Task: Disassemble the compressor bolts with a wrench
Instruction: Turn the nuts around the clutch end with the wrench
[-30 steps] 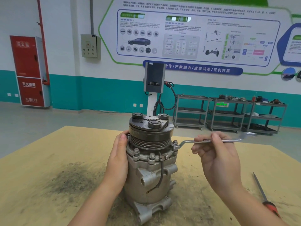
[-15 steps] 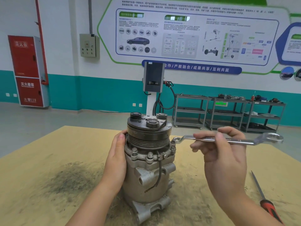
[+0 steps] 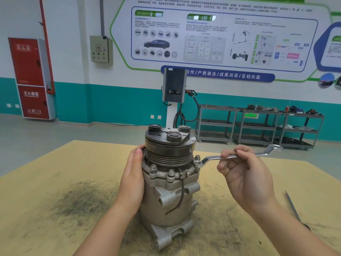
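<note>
the wrench (image 3: 238, 156), lifted clear half a second ago, is reseated on the bolt (image 3: 197, 157) at the right flange of the compressor (image 3: 171, 198) on the counter (image 3: 55, 182), right hand (image 3: 245, 176) pinching its shaft, left hand (image 3: 133, 178) flat against the body, ready for another turn

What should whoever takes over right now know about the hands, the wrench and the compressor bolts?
Left hand: flat against the upright grey metal compressor, steadying it.
Right hand: grips the silver offset ring wrench, its ring seated on the right-side flange bolt.
Done: no bolt visibly removed.
Left: that bolt, then the two front flange bolts, still in place.
A red-handled screwdriver lies on the wooden table, at right.
</note>
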Demonstrator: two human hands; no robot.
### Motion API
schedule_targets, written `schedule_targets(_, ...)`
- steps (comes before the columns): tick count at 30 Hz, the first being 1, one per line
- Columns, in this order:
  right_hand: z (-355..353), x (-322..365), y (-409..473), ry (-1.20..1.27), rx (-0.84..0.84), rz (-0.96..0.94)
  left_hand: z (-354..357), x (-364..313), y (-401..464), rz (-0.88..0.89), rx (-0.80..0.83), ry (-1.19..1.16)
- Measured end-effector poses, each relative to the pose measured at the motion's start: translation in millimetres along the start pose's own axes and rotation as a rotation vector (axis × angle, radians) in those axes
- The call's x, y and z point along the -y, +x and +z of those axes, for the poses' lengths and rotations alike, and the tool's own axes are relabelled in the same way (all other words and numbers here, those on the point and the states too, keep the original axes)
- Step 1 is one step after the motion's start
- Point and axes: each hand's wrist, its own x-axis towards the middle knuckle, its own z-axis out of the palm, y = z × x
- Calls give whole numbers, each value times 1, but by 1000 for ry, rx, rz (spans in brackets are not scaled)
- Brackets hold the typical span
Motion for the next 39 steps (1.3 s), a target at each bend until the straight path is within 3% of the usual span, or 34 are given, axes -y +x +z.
schedule_targets(3, -2, -18, -16, -260, 132, -487, 0, 1, 1, -11, -13, 16)
schedule_targets(5, -2, -24, -25, -548, 325, -788, -1, 2, 1, -16, -20, 26)
schedule_targets(7, 0, -26, -32, -857, 513, -966, -1, 4, 2, -22, -32, 28)
schedule_targets(9, 4, -29, -38, -1036, 598, -1064, 0, 4, 1, -15, -43, 28)
schedule_targets(12, 16, -26, -45, -849, 485, -934, 1, 4, 2, -10, -54, 20)
schedule_targets(16, 23, 2, -33, -388, 106, -484, 1, 5, 3, -26, -52, 23)
schedule_targets(18, 18, 10, -21, -237, 13, -264, 1, 5, 2, -29, -50, 17)
schedule_targets(23, 10, 11, -2, 34, -20, 82, 2, 3, 2, -27, -51, 14)
schedule_targets(28, -2, 9, 9, 106, 10, 305, 2, 3, 2, -30, -44, 5)
schedule_targets(31, -5, 3, 11, 60, 8, 258, 1, 5, 2, -32, -47, -12)
schedule_targets(34, -2, -1, 7, -21, 36, 63, 1, 5, 2, -41, -46, -12)
schedule_targets(39, -1, -22, -16, -299, 117, -510, 1, 5, 3, -37, -50, 9)
